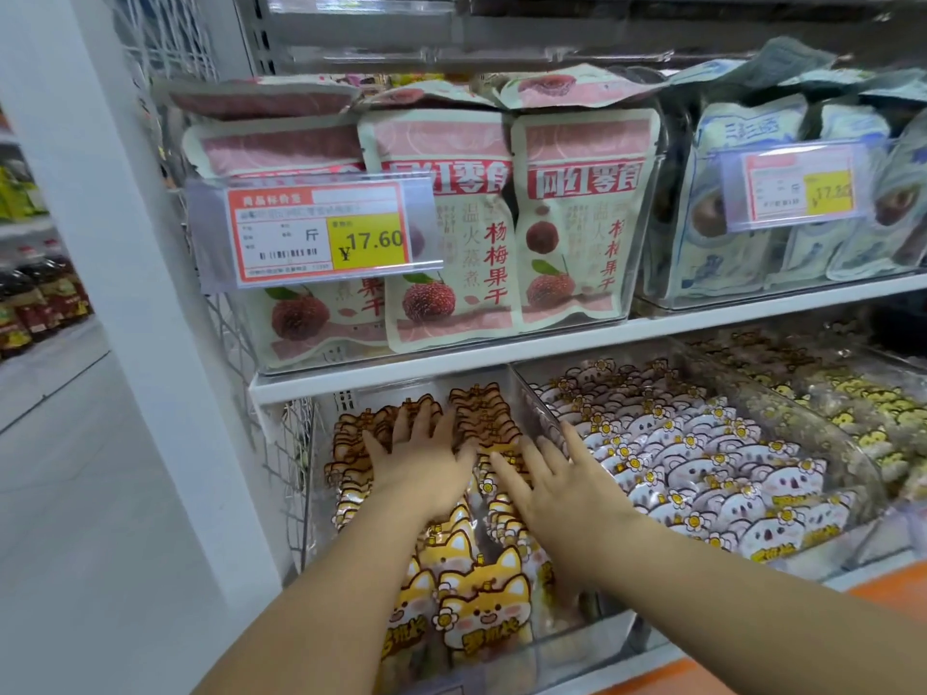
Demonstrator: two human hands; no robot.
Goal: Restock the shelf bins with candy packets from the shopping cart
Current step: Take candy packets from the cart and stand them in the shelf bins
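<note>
Orange fox-print candy packets [481, 599] fill the clear left bin [577, 632] on the lower shelf, standing in rows. My left hand [424, 456] lies flat with spread fingers on the rear packets in that bin. My right hand [552, 481] rests beside it, fingers straight, on the packets near the bin's right wall. Neither hand holds a packet. The shopping cart is out of view.
A neighbouring clear bin [853, 464] holds white koala-print packets [702, 469]; yellow packets [873, 418] lie further right. The shelf above [501, 363] carries bins of pink bayberry bags [451, 253] and blue bags [752, 233] with price tags. A white pillar [125, 293] stands left.
</note>
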